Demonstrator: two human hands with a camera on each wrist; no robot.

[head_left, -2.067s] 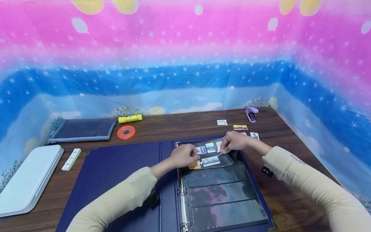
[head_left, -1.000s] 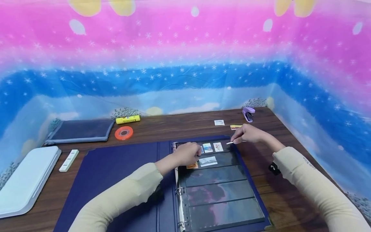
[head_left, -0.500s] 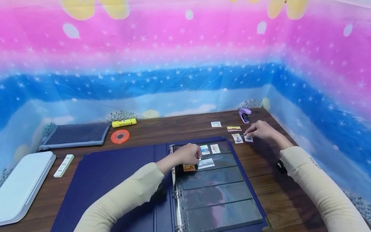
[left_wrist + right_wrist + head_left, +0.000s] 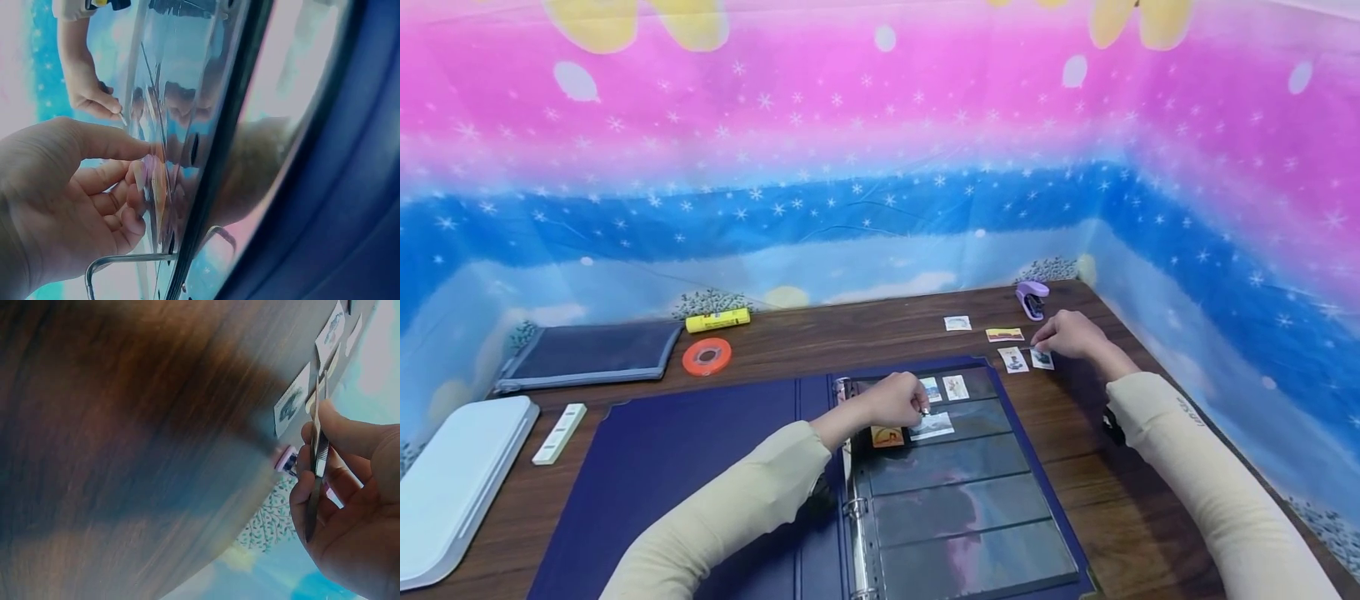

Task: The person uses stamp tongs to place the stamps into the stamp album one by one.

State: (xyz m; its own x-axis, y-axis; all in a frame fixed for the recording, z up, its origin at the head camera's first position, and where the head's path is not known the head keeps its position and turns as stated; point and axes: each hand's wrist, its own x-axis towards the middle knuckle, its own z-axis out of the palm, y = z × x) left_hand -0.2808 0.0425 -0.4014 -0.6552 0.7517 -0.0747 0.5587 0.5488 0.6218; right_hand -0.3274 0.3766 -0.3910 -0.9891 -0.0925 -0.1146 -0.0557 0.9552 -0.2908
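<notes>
A stamp album lies spread on the table, its dark pocket page on the rings at the right. Near the page's top, my left hand pinches the edge of the clear pocket sheet between thumb and fingers. Pocketed stamps include an orange one, a grey landscape one and a pale upright one. My right hand holds metal tweezers, tips slightly apart, at a small dark-printed stamp. Beside it lies another upright stamp.
Farther back are a yellow-and-red stamp, a pale stamp and a purple stapler. Toward the left stand a glue stick, an orange tape roll, a mesh pouch, a white case and a pale green strip.
My right hand, with the tweezers, has left the page's top row and moved right to the loose stamps. A pale upright stamp stays in that row. My left hand keeps its place on the page.
</notes>
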